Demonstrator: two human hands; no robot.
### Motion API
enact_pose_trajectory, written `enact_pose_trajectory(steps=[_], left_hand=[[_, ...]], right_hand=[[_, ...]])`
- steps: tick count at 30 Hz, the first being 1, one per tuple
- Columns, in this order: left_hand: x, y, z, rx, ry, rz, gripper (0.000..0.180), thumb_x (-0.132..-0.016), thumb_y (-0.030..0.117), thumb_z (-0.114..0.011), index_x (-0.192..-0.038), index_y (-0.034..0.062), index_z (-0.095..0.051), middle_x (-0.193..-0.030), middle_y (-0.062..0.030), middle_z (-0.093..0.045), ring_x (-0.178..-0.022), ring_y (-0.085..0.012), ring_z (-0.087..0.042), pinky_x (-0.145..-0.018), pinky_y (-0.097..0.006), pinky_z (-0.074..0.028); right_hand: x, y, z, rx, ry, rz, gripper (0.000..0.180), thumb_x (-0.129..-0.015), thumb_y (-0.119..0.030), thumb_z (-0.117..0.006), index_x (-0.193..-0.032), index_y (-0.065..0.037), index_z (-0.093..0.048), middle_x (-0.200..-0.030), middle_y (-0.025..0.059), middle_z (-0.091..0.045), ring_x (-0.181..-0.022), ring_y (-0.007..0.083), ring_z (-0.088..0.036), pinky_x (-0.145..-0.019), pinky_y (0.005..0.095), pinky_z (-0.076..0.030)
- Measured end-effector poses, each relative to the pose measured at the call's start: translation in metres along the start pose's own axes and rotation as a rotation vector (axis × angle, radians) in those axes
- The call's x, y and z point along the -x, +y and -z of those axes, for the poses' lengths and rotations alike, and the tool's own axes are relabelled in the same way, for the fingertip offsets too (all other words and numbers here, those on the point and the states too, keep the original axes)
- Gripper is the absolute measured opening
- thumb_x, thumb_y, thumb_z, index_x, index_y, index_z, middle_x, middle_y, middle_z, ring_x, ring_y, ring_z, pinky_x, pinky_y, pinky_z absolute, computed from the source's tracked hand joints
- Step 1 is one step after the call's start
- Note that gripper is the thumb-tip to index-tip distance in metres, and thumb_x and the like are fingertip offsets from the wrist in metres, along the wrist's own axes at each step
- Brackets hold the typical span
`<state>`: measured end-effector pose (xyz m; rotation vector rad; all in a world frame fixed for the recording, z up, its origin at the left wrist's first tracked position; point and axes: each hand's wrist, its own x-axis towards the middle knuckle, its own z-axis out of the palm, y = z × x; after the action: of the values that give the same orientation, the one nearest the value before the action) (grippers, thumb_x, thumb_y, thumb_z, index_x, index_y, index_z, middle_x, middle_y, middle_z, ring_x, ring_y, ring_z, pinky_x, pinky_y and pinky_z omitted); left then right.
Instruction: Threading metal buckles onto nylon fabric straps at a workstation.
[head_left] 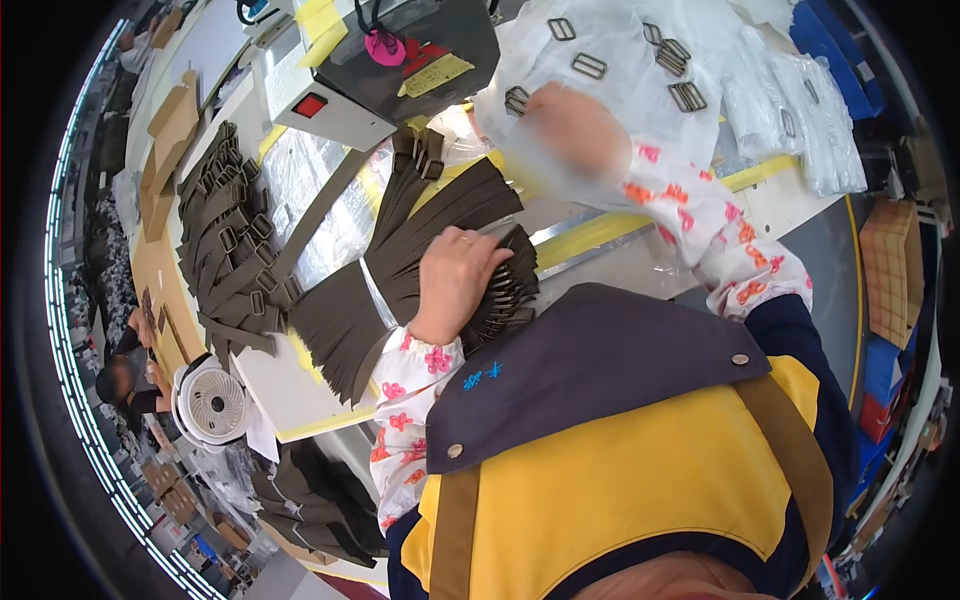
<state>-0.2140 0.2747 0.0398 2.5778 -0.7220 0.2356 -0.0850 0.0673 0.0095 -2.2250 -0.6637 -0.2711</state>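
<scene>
We grip a strap stack with our left hand; our right hand, its fingers blurred beyond telling, should next pick a buckle.

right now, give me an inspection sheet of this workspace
surface: white table with yellow edge strips
job's things: fanned stack of dark straps; bundle of strap ends with metal buckles
clutter: pile of finished buckled straps; loose metal buckles on clear plastic bags
hands: left hand rests on the bundle; right hand blurred, over the bags
cables: black loop on the grey machine
surroundings: small white fan; cardboard; another person at far left
</scene>
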Motion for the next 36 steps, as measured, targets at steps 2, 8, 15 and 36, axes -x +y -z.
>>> enact_pose_trajectory(steps=[2, 8, 15, 36], left_hand=[[0.008, -0.001, -0.002, 0.014, -0.088, 0.015, 0.012, -0.069, 0.016, -0.065, -0.072, 0.0063, -0.06, -0.065, -0.0053, -0.055, -0.065, -0.0227, -0.052, -0.057, -0.033, -0.041], [0.012, -0.008, -0.006, 0.154, 0.007, 0.189, 0.028, -0.077, 0.005, -0.053, -0.104, 0.0065, -0.056, -0.08, -0.0088, -0.055, -0.062, -0.0276, -0.057, -0.053, -0.036, -0.046], [0.0, 0.002, -0.004, -0.078, -0.09, 0.276, 0.037, -0.072, 0.003, -0.055, -0.108, 0.0044, -0.051, -0.092, -0.0114, -0.05, -0.064, -0.0268, -0.057, -0.053, -0.035, -0.046], [0.013, 0.006, -0.012, -0.238, 0.107, 0.226, 0.032, -0.068, 0.007, -0.061, -0.099, 0.0034, -0.055, -0.096, -0.0088, -0.051, -0.091, -0.0253, -0.048, -0.074, -0.035, -0.038]], right_hand=[[-0.019, 0.036, 0.016, 0.462, 0.061, 0.008, 0.021, -0.072, -0.015, -0.06, -0.089, -0.006, -0.054, -0.089, 0.0099, -0.054, -0.074, 0.0269, -0.056, -0.062, 0.037, -0.046], [-0.042, 0.076, 0.027, 0.634, -0.174, -0.162, 0.017, -0.071, -0.014, -0.057, -0.084, -0.004, -0.054, -0.09, 0.0144, -0.053, -0.082, 0.0287, -0.057, -0.065, 0.039, -0.048], [-0.042, 0.094, 0.03, 0.673, -0.18, 0.013, 0.023, -0.07, -0.008, -0.055, -0.092, -0.004, -0.049, -0.085, 0.0146, -0.051, -0.08, 0.0324, -0.054, -0.067, 0.0393, -0.045], [0.047, -0.003, 0.051, -1.075, -0.146, -0.666, 0.029, -0.088, -0.015, -0.048, -0.11, 0.004, -0.051, -0.089, 0.0085, -0.06, -0.076, 0.0151, -0.06, -0.067, 0.0224, -0.05]])
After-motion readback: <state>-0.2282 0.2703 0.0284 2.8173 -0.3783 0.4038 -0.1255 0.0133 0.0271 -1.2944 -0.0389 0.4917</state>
